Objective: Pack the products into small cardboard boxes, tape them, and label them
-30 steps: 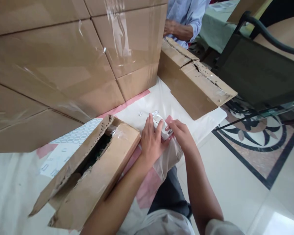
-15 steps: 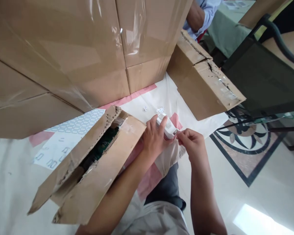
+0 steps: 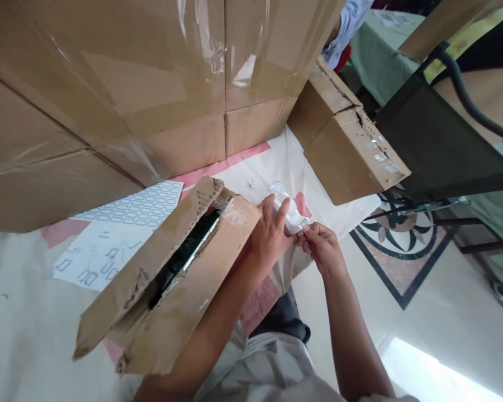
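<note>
While the left hand (image 3: pixel 270 235) still grips a small, white, rounded plastic gadget (image 3: pixel 294 216) over the pale cloth-covered counter (image 3: pixel 235 183), the right hand (image 3: pixel 323 245) is now off its top, fingertips at the near end (can't tell if gripping), so that end's apparently the focus.

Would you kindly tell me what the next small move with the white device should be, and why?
Perhaps press gently with the right hand on the near end of the white device, since that hand is at that end and the left hand holds the body.
</note>
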